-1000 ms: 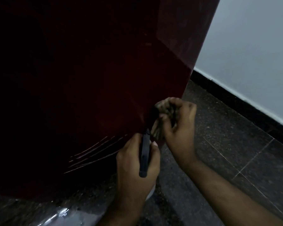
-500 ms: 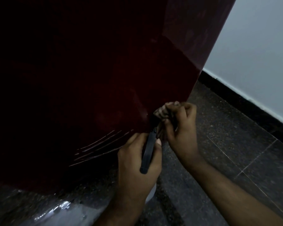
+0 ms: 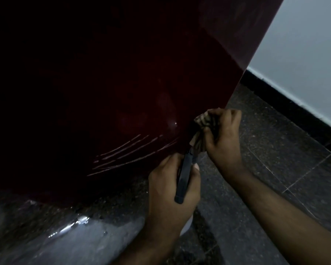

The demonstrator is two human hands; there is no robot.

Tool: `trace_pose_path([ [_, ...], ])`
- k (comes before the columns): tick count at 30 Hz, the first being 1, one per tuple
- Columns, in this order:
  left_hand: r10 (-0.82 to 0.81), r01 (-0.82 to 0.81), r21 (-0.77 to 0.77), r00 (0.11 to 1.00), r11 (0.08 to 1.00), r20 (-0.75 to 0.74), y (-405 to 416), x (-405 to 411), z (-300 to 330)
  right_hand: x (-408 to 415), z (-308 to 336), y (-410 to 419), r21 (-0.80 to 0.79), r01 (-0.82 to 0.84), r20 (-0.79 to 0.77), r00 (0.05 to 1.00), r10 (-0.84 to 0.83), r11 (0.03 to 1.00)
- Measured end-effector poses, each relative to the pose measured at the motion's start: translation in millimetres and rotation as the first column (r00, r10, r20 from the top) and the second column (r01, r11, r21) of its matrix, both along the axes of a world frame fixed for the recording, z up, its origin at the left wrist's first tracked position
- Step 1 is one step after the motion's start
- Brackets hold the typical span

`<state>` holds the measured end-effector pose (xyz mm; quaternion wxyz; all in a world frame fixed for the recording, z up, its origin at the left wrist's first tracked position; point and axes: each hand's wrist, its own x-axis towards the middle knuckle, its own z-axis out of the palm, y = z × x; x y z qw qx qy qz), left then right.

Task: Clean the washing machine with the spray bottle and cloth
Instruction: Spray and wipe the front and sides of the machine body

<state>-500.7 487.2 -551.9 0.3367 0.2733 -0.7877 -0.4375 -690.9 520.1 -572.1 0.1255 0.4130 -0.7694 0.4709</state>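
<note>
Since a second ago the right hand [image 3: 223,134] and its cloth [image 3: 203,129] have slid rightward to the washing machine's [image 3: 122,83] lower corner edge. The glossy dark-red panel shows pale curved scratches; its left side is lost in shadow. The speckled stone floor [image 3: 275,169] gleams wet at lower left. The left hand [image 3: 172,190] grips the spray bottle [image 3: 183,176]: black trigger visible, whitish body mostly hidden. The right hand bunches what looks like a striped cloth against the panel.

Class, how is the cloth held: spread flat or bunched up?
Bunched up: the cloth is crumpled in the right hand's curled fingers, against the washing machine's corner.
</note>
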Motion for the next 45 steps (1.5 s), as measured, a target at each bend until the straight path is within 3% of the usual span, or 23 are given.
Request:
trace_pose_path([
  [3, 0.064, -0.064, 0.017, 0.998, 0.998, 0.016, 1, 9, -10, 17, 6, -7, 0.006, -0.064, -0.112, 0.992, 0.064, 0.998],
  [5, 0.082, -0.083, 0.01, 0.996, 0.997, 0.032, 1, 14, -13, 26, 2, -10, 0.11, -0.14, -0.19, 0.969, 0.159, 0.984],
  [7, 0.089, -0.09, 0.016, 0.996, 0.996, 0.031, -1, 20, -16, 26, -12, -8, 0.151, -0.157, -0.159, 0.971, 0.181, 0.976],
  [11, 0.095, -0.097, 0.026, 0.993, 0.995, 0.069, -8, 34, -21, 22, -28, -3, 0.054, -0.04, 0.023, 0.999, 0.039, 0.998],
  [14, 0.071, -0.071, 0.0, 0.994, 0.997, 0.086, -13, 42, -24, 31, -24, -9, 0.079, -0.105, -0.076, 0.991, 0.111, 0.991],
  [17, 0.029, -0.03, 0.012, 0.995, 0.999, 0.094, -14, 48, -25, 44, -31, -12, 0.28, -0.216, -0.166, 0.949, 0.269, 0.935],
  [19, 0.031, -0.034, 0.027, 0.996, 0.999, 0.087, -16, 49, -23, 41, -39, -8, 0.322, -0.201, -0.161, 0.951, 0.263, 0.925],
  [21, 0.045, -0.047, 0.022, 0.996, 0.999, 0.079, -18, 50, -21, 34, -41, -6, 0.255, -0.14, -0.123, 0.977, 0.176, 0.957],
  [24, 0.046, -0.047, 0.006, 0.994, 0.999, 0.103, -18, 54, -25, 38, -37, -11, 0.227, -0.079, -0.246, 0.96, 0.136, 0.971],
  [27, 0.048, -0.05, 0.011, 0.992, 0.999, 0.113, -17, 56, -27, 44, -37, -19, 0.275, -0.153, -0.324, 0.915, 0.241, 0.949],
  [30, 0.066, -0.072, 0.051, 0.993, 0.996, 0.1, -15, 55, -21, 29, -42, -9, 0.388, -0.163, -0.47, 0.812, 0.347, 0.907],
  [34, 0.072, -0.078, 0.08, 0.994, 0.994, 0.077, -13, 59, -19, 21, -35, -6, 0.338, -0.095, -0.444, 0.861, 0.248, 0.936],
  [40, 0.05, -0.058, 0.119, 0.997, 0.991, 0.065, -12, 61, -14, 38, -33, -13, 0.429, -0.214, -0.561, 0.698, 0.445, 0.878],
  [45, 0.042, -0.047, 0.121, 0.998, 0.992, 0.045, -15, 67, -10, 37, -1, -18, 0.212, -0.17, -0.55, 0.793, 0.262, 0.962],
])
